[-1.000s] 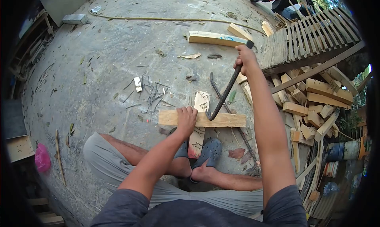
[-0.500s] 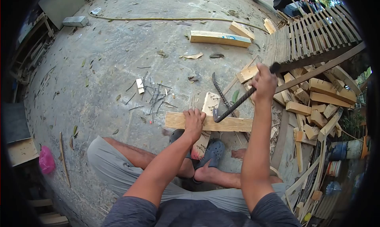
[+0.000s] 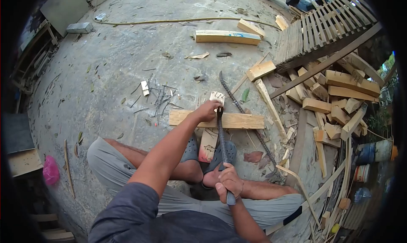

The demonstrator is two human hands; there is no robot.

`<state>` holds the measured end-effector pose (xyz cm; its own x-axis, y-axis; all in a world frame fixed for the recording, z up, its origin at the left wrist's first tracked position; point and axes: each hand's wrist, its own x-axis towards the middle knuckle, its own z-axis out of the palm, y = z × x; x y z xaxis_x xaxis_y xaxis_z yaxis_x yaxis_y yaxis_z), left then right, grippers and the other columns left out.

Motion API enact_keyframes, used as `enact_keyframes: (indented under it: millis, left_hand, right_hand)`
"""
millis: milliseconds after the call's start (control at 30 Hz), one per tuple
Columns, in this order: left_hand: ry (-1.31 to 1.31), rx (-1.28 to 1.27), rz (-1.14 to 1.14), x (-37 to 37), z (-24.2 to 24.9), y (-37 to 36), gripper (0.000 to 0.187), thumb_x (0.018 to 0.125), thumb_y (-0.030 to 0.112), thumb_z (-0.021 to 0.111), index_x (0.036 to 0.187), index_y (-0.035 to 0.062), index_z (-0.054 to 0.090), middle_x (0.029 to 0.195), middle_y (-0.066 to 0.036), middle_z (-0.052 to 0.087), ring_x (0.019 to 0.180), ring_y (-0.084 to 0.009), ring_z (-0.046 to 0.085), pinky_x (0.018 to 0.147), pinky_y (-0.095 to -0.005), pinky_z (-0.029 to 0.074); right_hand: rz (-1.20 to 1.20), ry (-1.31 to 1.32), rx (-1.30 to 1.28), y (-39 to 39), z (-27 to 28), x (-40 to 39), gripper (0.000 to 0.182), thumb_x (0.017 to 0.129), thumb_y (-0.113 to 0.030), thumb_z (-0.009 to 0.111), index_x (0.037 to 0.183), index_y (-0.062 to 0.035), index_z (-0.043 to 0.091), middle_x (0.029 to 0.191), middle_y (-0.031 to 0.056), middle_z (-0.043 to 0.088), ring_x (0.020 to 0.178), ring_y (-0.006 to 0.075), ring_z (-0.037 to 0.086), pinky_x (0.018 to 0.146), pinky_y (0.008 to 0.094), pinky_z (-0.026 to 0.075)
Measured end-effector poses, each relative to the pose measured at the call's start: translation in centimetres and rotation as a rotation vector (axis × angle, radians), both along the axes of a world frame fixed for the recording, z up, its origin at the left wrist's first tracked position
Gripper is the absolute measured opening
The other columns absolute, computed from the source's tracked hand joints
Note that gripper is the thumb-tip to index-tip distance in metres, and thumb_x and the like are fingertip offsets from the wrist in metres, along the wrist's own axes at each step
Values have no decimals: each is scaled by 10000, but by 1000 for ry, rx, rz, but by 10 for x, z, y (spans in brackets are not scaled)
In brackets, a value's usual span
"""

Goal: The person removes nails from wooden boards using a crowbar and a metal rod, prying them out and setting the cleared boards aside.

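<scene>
Clasps the dark pry bar (image 3: 222, 145) by its near end in the right grip (image 3: 229, 183). Brings the left grip (image 3: 207, 110) to the crosswise plank's (image 3: 239, 121) far edge, beside the bar's far tip; cannot tell it as clenched or released. Has the plank lying across a nail-studded board (image 3: 208, 143), loose nails (image 3: 159, 101) left, a ridged rod (image 3: 232, 97) right.

- Plank (image 3: 243, 121): pale yellow-tan, with faint grain
- Nailed wood strip (image 3: 208, 138): whitish at the far end, pinkish red at the near one
- Pry bar (image 3: 223, 143): dark grey
- Clogs (image 3: 229, 151): slate grey, dotted with dark holes
- Plastic bag (image 3: 51, 170): bright pink
- Hose (image 3: 169, 20): dull yellow
- Beam (image 3: 212, 37): pale yellow, blue marking
</scene>
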<state>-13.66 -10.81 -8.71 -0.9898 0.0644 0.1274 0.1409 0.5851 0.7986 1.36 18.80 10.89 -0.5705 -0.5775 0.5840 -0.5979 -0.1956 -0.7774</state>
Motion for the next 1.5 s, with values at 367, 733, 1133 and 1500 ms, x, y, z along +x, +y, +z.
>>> enact_keyframes:
  millis: [367,733,1133,1500]
  left_hand:
    - [-90,-662,662,47,115,-45,633,882,277,735,1433,38,538,1364,-209,615,1241,-452,563,971,-598,458]
    - [-79,-638,370,79,62,12,928,675,561,869,1436,130,558,1146,-85,632,1053,-287,602,876,-477,426]
    - [-111,-607,324,88,57,18,884,650,410,919,1413,132,568,1180,-50,607,1134,-287,560,924,-501,402]
    - [-244,-520,295,86,69,8,891,708,408,873,1494,186,517,1250,-86,609,1199,-300,535,969,-490,390]
  right_hand:
    - [-188,-480,-140,-28,65,-133,347,916,-127,583,604,-78,438,589,41,458,573,179,474,675,381,482]
    - [-210,-898,193,-216,111,-309,235,911,-226,642,744,-124,512,536,-14,386,408,151,416,457,380,429]
    - [-374,-926,301,-276,92,-352,183,894,-201,634,823,-81,515,588,6,397,397,141,382,450,404,429]
    - [-340,-168,-108,-81,40,-108,337,1002,-141,518,700,-46,403,635,42,388,573,162,405,575,298,440]
